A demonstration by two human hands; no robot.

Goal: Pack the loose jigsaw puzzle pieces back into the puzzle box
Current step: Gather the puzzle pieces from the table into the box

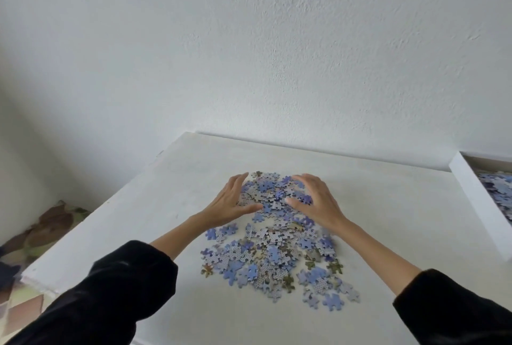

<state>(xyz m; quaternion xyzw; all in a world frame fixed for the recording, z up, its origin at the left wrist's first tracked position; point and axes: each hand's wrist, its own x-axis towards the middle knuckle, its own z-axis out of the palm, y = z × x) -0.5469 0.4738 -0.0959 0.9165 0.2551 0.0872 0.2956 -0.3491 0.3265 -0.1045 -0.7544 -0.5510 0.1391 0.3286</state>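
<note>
Now the left hand [230, 203] and right hand [315, 200], fingers spread and relaxed, flank the far heap of puzzle pieces [273, 228] on the bench [388, 220].

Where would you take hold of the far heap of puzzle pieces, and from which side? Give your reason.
At its base, from both flanks at once. The far heap is loose, flat pieces lying on the table, so no single piece carries it; the left hand and right hand bracket it.
</note>
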